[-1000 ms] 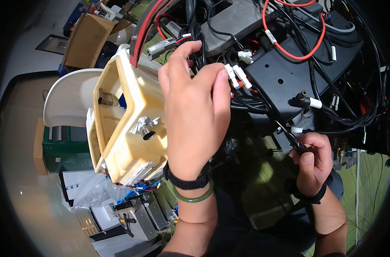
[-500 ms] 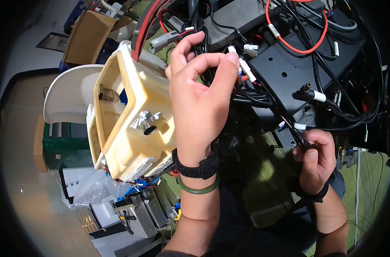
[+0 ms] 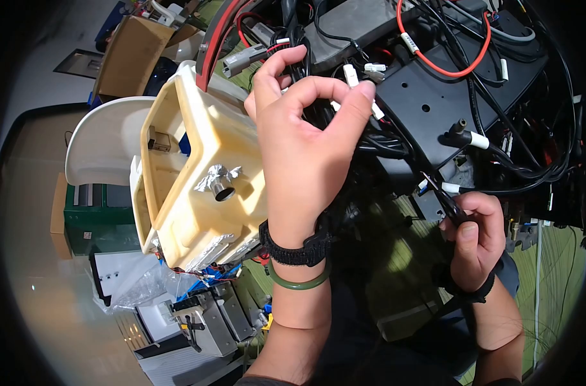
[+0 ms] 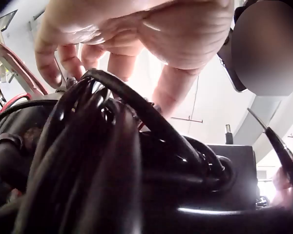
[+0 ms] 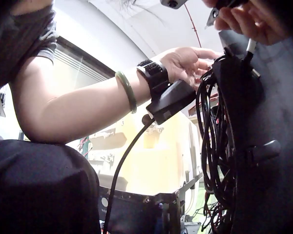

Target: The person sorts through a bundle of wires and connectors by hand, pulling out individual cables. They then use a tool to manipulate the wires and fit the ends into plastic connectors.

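My left hand reaches over a bundle of black cables, thumb and index finger pinching a white connector. Part of that connector is hidden by the fingers. A second pale connector lies just behind it. In the left wrist view the left hand arches above the black cables. My right hand, lower right, grips a slim dark tool whose pointed tip aims up and left, apart from the left hand. The right wrist view shows the right hand at the top.
A black panel with holes sits behind the cables, crossed by an orange cable. To the left stands a cream moulded housing; a grey connector hangs near the left fingers. Metal boxes lie lower left.
My left hand has shifted slightly right and its thumb and index finger have spread into a rounder arch around the white connectors. The right hand with the tool has moved slightly right.
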Motion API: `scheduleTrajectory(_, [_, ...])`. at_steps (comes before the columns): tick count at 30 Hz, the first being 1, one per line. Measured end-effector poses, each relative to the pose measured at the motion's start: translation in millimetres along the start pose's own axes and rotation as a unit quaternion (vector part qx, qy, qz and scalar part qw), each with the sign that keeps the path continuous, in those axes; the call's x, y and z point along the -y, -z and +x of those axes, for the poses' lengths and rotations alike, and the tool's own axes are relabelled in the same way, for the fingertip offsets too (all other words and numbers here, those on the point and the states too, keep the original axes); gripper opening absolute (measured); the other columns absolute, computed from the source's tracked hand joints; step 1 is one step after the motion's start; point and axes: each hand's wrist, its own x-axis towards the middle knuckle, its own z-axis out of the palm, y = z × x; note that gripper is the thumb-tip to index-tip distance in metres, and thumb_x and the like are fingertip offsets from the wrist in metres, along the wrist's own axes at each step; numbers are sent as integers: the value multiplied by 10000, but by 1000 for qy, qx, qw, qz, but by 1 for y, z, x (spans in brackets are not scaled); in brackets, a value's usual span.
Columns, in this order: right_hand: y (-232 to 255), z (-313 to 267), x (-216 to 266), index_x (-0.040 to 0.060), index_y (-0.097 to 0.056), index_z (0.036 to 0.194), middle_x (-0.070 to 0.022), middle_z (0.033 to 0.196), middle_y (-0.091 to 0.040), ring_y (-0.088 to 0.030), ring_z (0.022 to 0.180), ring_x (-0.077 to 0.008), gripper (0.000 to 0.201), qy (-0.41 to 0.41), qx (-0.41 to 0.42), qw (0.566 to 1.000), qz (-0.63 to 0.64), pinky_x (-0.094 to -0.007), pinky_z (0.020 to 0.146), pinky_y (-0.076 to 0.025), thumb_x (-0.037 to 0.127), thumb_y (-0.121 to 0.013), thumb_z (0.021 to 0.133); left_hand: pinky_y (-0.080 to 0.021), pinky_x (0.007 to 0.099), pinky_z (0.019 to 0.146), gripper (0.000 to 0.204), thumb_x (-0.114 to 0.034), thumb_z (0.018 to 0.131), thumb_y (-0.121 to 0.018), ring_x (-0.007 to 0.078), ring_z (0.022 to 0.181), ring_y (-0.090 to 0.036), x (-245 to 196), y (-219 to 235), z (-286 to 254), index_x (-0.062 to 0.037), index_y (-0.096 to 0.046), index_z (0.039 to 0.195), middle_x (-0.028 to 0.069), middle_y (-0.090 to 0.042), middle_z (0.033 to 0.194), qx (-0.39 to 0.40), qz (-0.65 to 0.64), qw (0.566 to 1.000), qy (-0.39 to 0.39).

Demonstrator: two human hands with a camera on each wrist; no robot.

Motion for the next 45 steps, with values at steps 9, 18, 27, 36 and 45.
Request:
scheduleTrajectory(9, [1,-1,0,-27,-461,1013,-89,889,-531,-529,701,-96,311,0,-2,1000,-6,-220,656,-425,246,-512,874,-249,333,963,211,-183,805,-577,179,1172,-349,7,0,3,4,-675,801,105,-570,976,-16,-247,968,43])
scheduleTrajectory(18, [2,0,2,-28,-460,1019,-92,898,-532,-531,703,-99,301,4,5,1000,-13,-223,659,-429,229,-514,872,-233,333,961,204,-180,801,-583,176,1183,-330,6,5,4,2,-675,810,109,-554,1016,18,-249,967,58])
scheduleTrajectory(27, [1,0,-1,-26,-462,1016,-90,899,-528,-532,701,-98,294,6,9,1000,-9,-222,661,-430,226,-513,873,-271,315,938,207,-179,800,-591,166,1167,-342,5,6,4,10,-673,822,105,-541,1030,20,-227,973,44])
scheduleTrajectory(36, [2,1,0,-22,-459,1010,-85,863,-529,-527,691,-97,300,7,7,1000,-19,-218,648,-423,242,-503,875,-295,322,908,246,-246,812,-620,171,1070,-377,7,-4,6,-13,-670,749,30,-594,783,-75,-255,963,53])
scheduleTrajectory(45, [2,-3,0,-30,-462,1019,-85,882,-527,-523,689,-95,342,-8,2,1000,-20,-214,647,-421,276,-507,873,-320,241,770,273,-292,834,-596,88,867,-448,13,-4,6,-22,-631,817,26,-582,872,-109,-320,930,144])
